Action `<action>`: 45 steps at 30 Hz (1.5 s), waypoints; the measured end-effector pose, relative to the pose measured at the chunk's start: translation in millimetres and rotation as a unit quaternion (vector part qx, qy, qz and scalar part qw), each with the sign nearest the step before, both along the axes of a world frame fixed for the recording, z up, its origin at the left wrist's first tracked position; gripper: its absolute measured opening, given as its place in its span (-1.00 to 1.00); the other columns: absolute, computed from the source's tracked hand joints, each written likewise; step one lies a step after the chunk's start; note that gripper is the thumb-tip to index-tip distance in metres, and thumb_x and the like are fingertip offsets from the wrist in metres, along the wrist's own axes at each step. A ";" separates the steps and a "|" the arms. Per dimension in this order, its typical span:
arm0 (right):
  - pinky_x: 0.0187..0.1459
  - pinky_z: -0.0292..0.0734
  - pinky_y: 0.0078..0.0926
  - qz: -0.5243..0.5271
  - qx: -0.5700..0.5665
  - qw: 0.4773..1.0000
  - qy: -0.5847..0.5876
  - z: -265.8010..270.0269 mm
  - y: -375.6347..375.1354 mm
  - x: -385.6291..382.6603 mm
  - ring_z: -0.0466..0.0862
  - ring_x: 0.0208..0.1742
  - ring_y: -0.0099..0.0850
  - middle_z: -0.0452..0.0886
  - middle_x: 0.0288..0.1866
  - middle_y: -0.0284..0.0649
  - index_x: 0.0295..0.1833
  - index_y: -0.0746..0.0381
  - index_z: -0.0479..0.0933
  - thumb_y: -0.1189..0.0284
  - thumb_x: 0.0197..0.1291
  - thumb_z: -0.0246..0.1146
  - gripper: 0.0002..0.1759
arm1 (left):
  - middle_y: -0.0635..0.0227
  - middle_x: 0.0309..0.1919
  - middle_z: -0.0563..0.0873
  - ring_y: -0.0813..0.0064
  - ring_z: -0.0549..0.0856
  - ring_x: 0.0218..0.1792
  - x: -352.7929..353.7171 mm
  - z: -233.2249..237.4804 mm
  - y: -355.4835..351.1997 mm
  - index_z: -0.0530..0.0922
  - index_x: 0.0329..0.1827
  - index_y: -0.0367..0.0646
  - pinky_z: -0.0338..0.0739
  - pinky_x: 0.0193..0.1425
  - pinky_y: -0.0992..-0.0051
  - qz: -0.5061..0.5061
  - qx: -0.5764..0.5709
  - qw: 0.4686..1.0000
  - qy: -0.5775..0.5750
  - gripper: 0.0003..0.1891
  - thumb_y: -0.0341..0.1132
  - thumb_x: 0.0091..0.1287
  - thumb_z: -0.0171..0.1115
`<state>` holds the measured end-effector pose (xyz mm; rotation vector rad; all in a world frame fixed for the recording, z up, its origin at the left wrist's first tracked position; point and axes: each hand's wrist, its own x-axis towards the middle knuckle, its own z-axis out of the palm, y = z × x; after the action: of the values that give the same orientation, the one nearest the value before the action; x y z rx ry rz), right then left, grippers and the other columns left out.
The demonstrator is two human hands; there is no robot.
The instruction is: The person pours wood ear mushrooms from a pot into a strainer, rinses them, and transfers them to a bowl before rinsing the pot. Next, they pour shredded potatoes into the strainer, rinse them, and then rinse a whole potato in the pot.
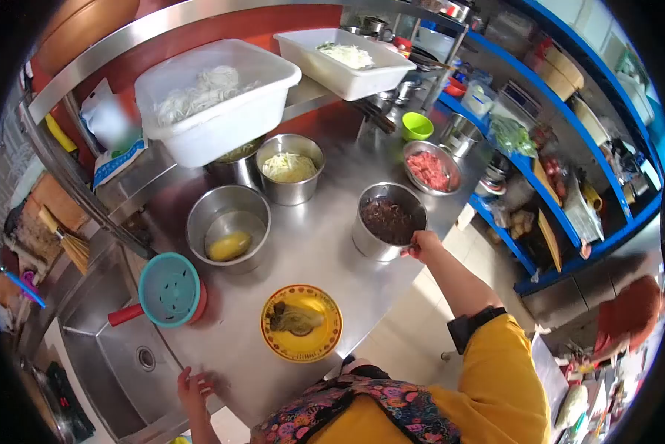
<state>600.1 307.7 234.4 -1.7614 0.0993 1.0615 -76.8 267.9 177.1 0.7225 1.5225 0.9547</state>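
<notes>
My right hand [423,247] is closed on the near right rim of a steel pot [375,245], which holds dark brown shreds [389,220]. Over the table's front edge, by the sink, my left hand [194,386] holds nothing, its fingers apart. Between my hands sits a yellow plate [319,345] with a patterned rim, bearing a soft greyish-green piece of food [295,318]. A teal strainer [171,277] rests in a red-handled vessel [124,314] beyond my left hand. Farther back, a steel basin [247,209] contains liquid and a yellow oval item [229,246].
Pale shreds fill a steel pot [292,194] at the back. Red meat lies in a bowl [452,182] beside a green bowl [417,126]. Two white tubs [221,127] stand on a raised shelf. A sink [118,355] is left; blue shelving [569,229] stands right.
</notes>
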 end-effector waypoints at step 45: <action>-0.31 0.68 -0.22 0.645 -0.042 0.761 0.063 -10.6 353.3 14.8 0.70 -0.29 -0.11 0.61 -0.19 0.11 0.15 0.37 0.33 0.26 0.19 0.02 -0.50 | 0.25 -0.31 0.67 0.42 0.61 -0.20 246.3 95.0 -179.2 0.56 -0.04 -0.23 0.45 -0.03 0.44 0.350 -0.103 0.837 0.407 -0.73 -0.36 0.21 0.14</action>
<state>614.8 661.0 223.8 -1.7351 -1.1720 2.1398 169.5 88.8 272.1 0.4072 2.7268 1.0226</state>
